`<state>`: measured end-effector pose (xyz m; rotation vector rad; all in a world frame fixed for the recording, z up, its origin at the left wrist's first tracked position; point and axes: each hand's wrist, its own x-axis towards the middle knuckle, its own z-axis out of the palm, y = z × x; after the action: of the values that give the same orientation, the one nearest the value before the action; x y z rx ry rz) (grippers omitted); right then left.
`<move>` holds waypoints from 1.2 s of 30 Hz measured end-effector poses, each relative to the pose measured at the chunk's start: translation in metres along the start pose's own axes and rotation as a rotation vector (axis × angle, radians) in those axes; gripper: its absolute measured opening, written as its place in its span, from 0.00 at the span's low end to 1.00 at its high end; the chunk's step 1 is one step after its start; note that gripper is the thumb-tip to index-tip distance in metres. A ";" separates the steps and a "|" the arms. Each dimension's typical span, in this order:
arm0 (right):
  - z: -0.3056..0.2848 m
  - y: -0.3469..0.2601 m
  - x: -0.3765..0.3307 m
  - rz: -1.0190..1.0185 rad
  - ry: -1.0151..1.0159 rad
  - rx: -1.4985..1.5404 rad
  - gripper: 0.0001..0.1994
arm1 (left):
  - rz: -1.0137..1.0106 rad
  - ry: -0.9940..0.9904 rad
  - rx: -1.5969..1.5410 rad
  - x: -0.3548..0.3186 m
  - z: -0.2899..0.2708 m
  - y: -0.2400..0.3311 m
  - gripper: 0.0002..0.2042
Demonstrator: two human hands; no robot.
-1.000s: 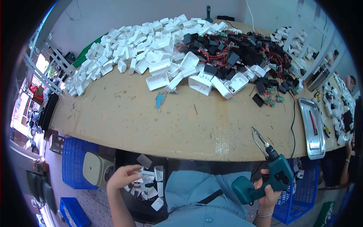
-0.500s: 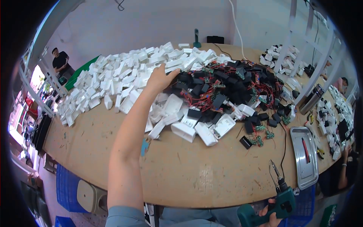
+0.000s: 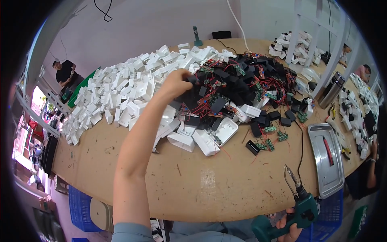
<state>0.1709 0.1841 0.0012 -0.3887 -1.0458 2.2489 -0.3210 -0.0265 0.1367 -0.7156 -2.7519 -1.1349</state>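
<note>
My left hand (image 3: 176, 84) reaches across the table to the left edge of a heap of black blocks with red wires and green circuit boards (image 3: 236, 82). Its thumb and fingers curl round a small black block (image 3: 192, 79), partly hidden by the hand. Left of it spreads a large pile of white plastic housings (image 3: 125, 86). At the lower right, my right hand (image 3: 291, 230) is wrapped round the handle of a green soldering gun (image 3: 305, 213), its tip pointing up and away above the table's front edge.
Right of the soldering gun, a metal tray (image 3: 322, 177) holds a red pen-like tool (image 3: 328, 151). A steel flask (image 3: 332, 90) stands behind it, near white rack posts. Loose circuit boards (image 3: 266, 144) lie before the heap. Other people work at far right; a person (image 3: 64, 74) stands far left.
My left hand has gone from fingers spread over the heap's edge to curled round a black block. The view has shifted slightly; my right hand still holds the soldering gun.
</note>
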 end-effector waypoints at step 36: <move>-0.033 -0.055 0.131 -0.634 0.030 -0.767 0.22 | 0.818 -0.169 0.278 -0.159 0.060 0.111 0.21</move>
<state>0.1098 0.3153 0.0215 -0.3296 -1.7096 1.2331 -0.1242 0.0209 0.1259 -1.7086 -2.2326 -0.5173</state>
